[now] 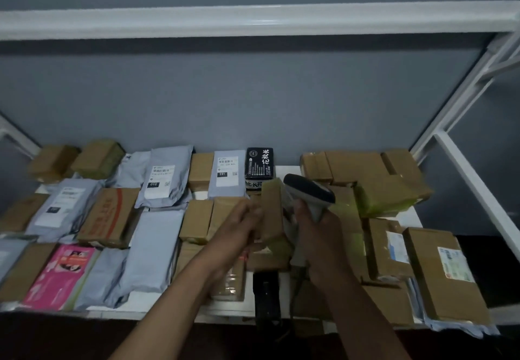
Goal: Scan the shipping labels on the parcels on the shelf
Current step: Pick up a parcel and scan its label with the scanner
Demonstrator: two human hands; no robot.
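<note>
My left hand grips a small brown cardboard parcel and holds it upright on its edge above the middle of the shelf. My right hand grips the handle of a grey barcode scanner, whose dark head sits just right of that parcel, close to it. The parcel's label is not visible from here. Several other parcels cover the white shelf: grey poly mailers with white labels, brown boxes and a black printed box.
A pink packet lies at the front left. Larger taped cartons fill the back right, and labelled boxes lie at the front right. A black object sits at the front edge. White frame bars rise at the right.
</note>
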